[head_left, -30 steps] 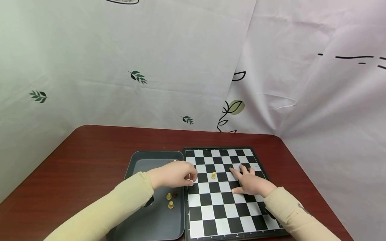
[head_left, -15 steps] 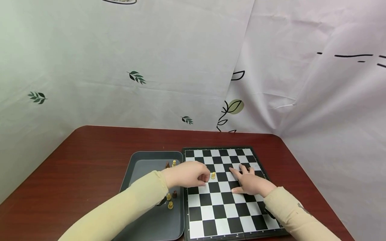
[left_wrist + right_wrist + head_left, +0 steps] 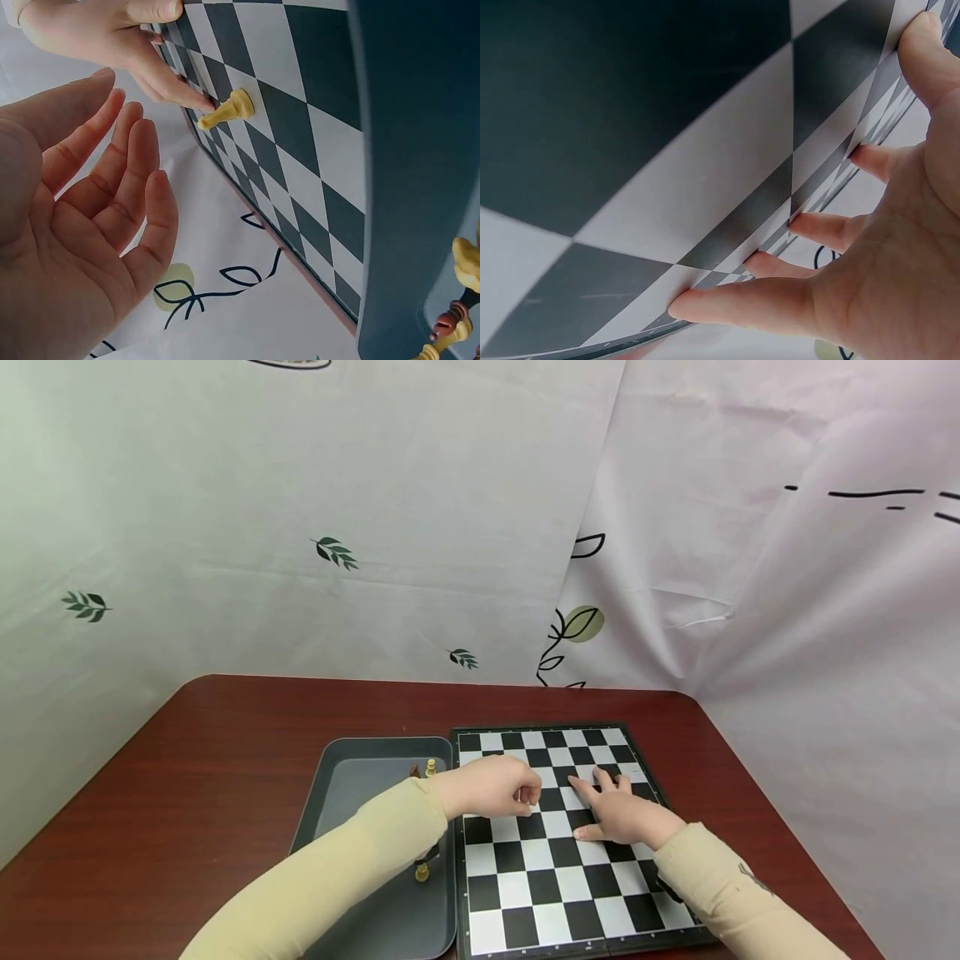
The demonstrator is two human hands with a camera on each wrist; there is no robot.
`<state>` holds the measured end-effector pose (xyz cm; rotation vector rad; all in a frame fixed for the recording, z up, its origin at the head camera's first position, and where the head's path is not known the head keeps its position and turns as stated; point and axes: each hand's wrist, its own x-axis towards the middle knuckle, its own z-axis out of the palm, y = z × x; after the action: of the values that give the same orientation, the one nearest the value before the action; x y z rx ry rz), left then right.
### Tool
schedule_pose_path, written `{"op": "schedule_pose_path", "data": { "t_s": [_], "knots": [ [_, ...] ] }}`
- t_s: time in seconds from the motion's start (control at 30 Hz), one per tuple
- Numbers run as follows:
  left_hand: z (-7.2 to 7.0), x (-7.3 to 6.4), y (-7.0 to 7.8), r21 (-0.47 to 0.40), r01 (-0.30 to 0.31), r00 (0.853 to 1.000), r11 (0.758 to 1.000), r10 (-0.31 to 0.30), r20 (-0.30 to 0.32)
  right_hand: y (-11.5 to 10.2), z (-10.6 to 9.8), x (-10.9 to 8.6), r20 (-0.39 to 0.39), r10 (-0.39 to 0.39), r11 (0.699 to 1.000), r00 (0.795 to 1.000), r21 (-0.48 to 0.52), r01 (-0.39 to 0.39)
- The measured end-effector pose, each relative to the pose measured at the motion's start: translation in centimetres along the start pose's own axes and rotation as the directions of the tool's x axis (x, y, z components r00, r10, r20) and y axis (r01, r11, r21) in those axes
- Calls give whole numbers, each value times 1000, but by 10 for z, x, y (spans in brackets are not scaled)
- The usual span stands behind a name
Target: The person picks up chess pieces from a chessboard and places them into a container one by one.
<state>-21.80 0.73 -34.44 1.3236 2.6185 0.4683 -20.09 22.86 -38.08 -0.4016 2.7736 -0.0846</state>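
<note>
A black-and-white chessboard (image 3: pixel 552 893) lies on the table. One yellow chess pawn (image 3: pixel 229 110) stands on a square of it; in the head view my left hand covers most of the pawn. My left hand (image 3: pixel 495 787) is over the board, its fingers loosely curved and nothing between thumb and fingertips, close to the pawn in the head view. My right hand (image 3: pixel 626 814) rests on the board's right side, fingers spread, with the fingertips (image 3: pixel 686 306) touching the squares.
A grey tray (image 3: pixel 330 793) stands against the board's left edge, holding several yellow and brown chess pieces, among them a yellow piece (image 3: pixel 431 767). My left sleeve (image 3: pixel 360 860) passes over the tray. Behind the reddish-brown table (image 3: pixel 225 760) hangs a white patterned cloth (image 3: pixel 450 527).
From over the tray's right edge, my left hand has moved right across the board to the pawn, which it now covers in the head view. My right hand has stayed put.
</note>
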Motion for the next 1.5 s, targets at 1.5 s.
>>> {"op": "schedule_pose_path", "data": {
  "t_s": [1.5],
  "knots": [
    [12,34,-18,45,132,989,990,-135,57,-1,1,3,29,57,998,998,-9,-56]
  ]
}}
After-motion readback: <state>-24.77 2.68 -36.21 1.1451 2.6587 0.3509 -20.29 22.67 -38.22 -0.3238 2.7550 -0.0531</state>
